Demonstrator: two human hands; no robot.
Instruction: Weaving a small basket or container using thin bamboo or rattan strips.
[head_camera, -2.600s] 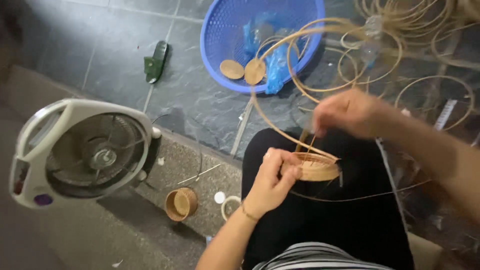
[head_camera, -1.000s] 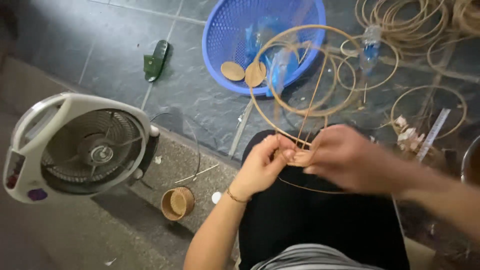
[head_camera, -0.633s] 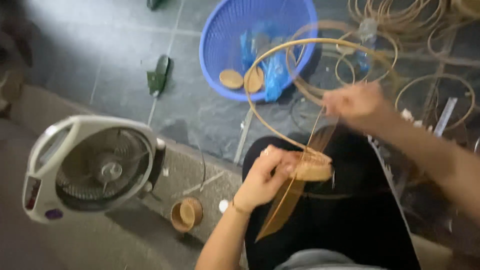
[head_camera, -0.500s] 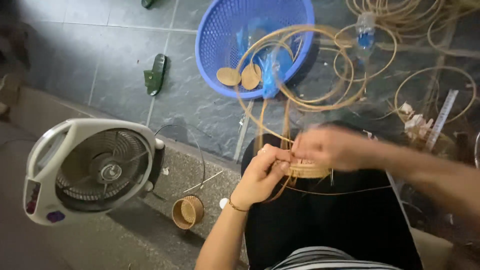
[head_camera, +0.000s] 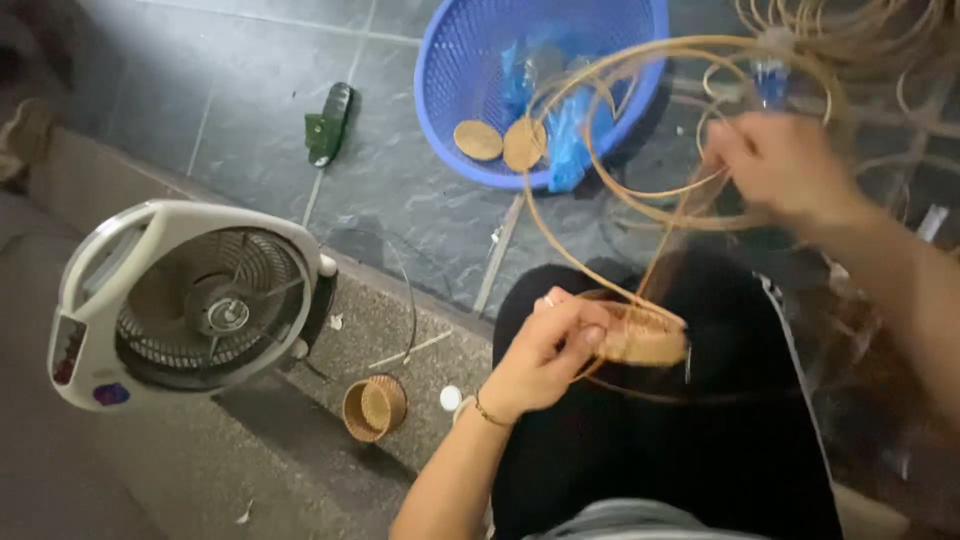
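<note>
The small woven basket (head_camera: 640, 335) rests on the person's black-clad lap, with long cane strips (head_camera: 600, 180) looping up from it. Going from the left: a white electric fan (head_camera: 190, 300) lies on the stone step, a finished little round basket (head_camera: 374, 407) just beside it. The left hand (head_camera: 545, 355) curls around the woven piece, fingers pressed together on its rim. Above, a blue plastic basket (head_camera: 450, 90) sits on the dark tiles. The right hand (head_camera: 785, 170), blurred, is raised and pinches a cane strip.
</note>
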